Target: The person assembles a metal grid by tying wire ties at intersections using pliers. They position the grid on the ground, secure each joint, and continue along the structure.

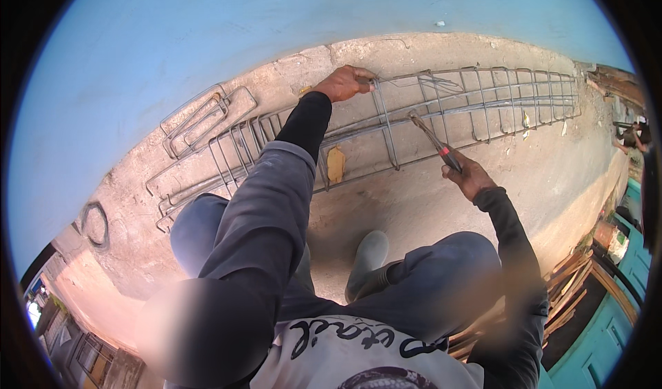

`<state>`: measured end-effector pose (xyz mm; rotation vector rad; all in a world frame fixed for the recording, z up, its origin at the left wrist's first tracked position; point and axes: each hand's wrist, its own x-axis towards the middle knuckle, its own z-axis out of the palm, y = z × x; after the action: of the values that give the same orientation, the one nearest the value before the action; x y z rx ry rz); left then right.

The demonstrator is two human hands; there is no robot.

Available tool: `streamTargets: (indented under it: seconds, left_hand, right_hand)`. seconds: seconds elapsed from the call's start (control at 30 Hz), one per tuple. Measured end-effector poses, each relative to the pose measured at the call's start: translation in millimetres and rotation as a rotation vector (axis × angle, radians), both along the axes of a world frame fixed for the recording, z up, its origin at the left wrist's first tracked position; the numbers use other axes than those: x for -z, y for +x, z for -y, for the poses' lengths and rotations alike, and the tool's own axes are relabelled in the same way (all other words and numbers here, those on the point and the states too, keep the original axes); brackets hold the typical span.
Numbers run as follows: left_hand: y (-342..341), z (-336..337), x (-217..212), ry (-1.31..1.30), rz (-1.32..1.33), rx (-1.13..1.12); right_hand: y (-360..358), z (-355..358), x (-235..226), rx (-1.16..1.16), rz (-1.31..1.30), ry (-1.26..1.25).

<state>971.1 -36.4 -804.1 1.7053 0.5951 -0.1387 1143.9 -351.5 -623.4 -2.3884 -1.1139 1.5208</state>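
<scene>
A long rebar cage (483, 105) of steel bars and rectangular stirrups lies across the ground in front of me. My left hand (345, 83) is closed at its far long bar, fingers pinched on the top corner of a stirrup (385, 125). Beyond those fingers, thin tie wire (441, 83) loops loosely over the cage. My right hand (471, 176) grips pincers (436, 143) by their black and red handles, on the near side of the cage. The metal jaws point up and left, over the bars and apart from my left hand.
Spare stirrups (207, 116) lie at the cage's left, several more bunched on its bars. A wire coil (95, 225) rests farther left. Behind the cage rises a blue wall (310, 16). Wooden strips (569, 289) and teal panels (607, 344) are at the lower right. Another person (634, 141) is at far right.
</scene>
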Motion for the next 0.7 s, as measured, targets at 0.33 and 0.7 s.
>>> streamTargets:
  seconds: [0.33, 0.7]
  left_hand:
    - [-13, -5, -5, -0.082, -0.008, -0.026]
    - [-13, 0, -9, -0.105, 0.093, -0.072]
  right_hand:
    - [-14, -180, -118, -1.047, 0.819, 0.240]
    - [-25, -266, -49, -1.394, 1.111, -0.120]
